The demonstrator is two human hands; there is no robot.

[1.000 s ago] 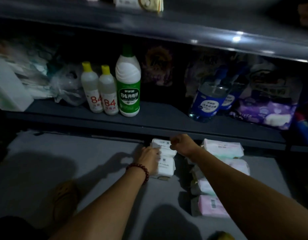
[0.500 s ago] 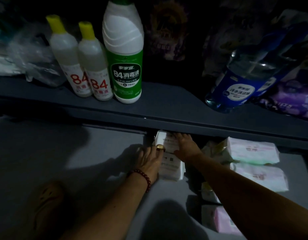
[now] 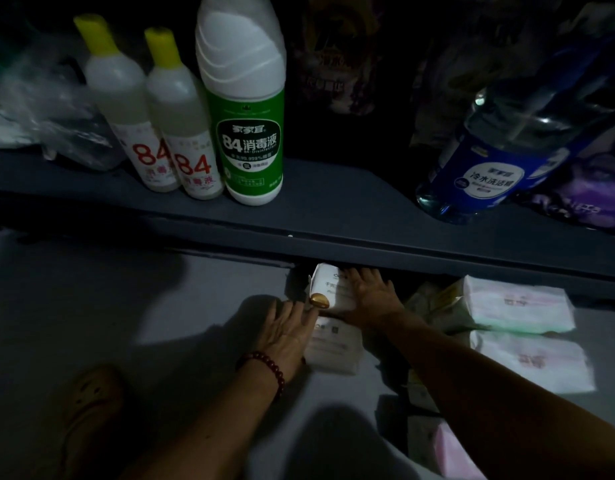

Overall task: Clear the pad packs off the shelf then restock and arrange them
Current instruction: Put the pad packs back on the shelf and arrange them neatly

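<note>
Your right hand (image 3: 368, 294) lies flat, fingers spread, on the top pad pack (image 3: 328, 289) at frame centre; your left hand (image 3: 288, 332), fingers straight, touches its side. The shelf edge (image 3: 333, 245) hides its far end.

Grey surface (image 3: 119, 306) lies open leftward; pad packs (image 3: 517, 308) crowd the right, shelf (image 3: 333, 233) overhead.

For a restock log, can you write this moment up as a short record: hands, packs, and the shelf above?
left hand: flat, fingers straight, against the left side of the lower white pack
right hand: fingers spread on the upper white pack
upper white pack: tilted, overlapping the lower one
other pad packs: stacked to the right
shelf above: yellow-capped 84 bottles, green-labelled 84 disinfectant bottle, blue-labelled bottle
</note>
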